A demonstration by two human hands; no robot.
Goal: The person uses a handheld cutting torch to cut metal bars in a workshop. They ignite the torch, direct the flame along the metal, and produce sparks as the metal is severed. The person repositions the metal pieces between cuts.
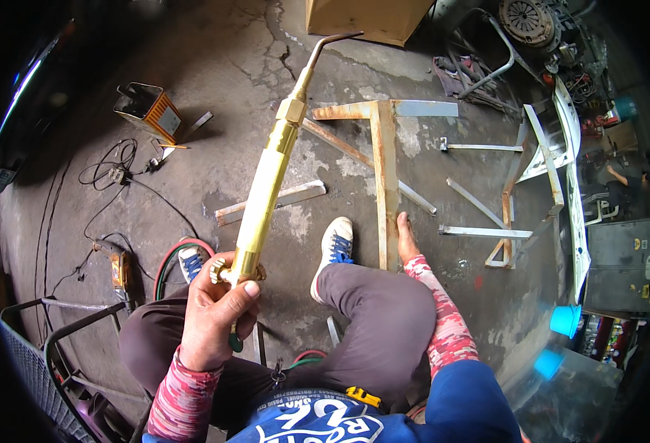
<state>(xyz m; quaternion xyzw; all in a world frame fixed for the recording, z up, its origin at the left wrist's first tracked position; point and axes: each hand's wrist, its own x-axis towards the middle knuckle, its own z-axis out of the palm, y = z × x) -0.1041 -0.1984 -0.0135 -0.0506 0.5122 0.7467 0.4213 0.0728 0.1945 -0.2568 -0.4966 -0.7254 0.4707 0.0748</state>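
My left hand (220,314) is closed around the lower end of a brass gas torch (267,177), next to its valve knobs. The torch points up and away, and its thin bent tip (332,39) shows no flame. My right hand (408,238) is at the right edge of a rusty, partly grey metal frame (385,177), near its close end. One digit lies straight along that edge; the other fingers are hidden, and the hand appears to grip the bar. Red and green hoses (181,258) curve beside my left foot.
Loose metal bars (273,201) lie on the concrete floor, with another metal frame (546,177) at right. An orange-and-white can (151,112), tangled cable (114,171) and power tool (120,269) are at left. A mesh cart (48,362) stands near left; a cardboard box (369,18) is far ahead.
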